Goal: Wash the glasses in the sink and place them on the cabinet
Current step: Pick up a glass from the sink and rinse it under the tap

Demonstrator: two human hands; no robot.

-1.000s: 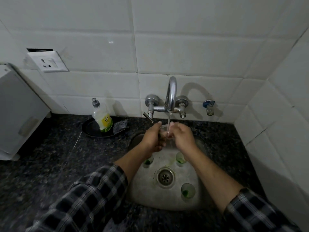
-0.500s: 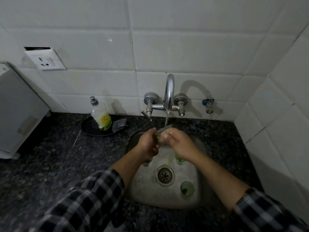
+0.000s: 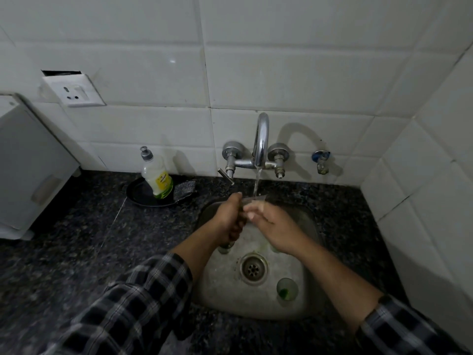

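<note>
Item: head camera, wide-angle, the only view we have.
Position: worn on the head, above the dark counter (image 3: pixel 76 252), close to the work.
Facing: forward and steeply down, towards the tiled wall (image 3: pixel 281 73).
Centre of frame: tap (image 3: pixel 261 139) and sink (image 3: pixel 302 311), where our left hand (image 3: pixel 227 221) and right hand (image 3: pixel 276 229) meet at a glass (image 3: pixel 256 199).
Lower edge: our checked sleeves (image 3: pixel 143 303) enter from both bottom corners, forearms reaching inwards.
Distortion: straight tile lines bow, and the side wall (image 3: pixel 435 175) leans in at the right.
</note>
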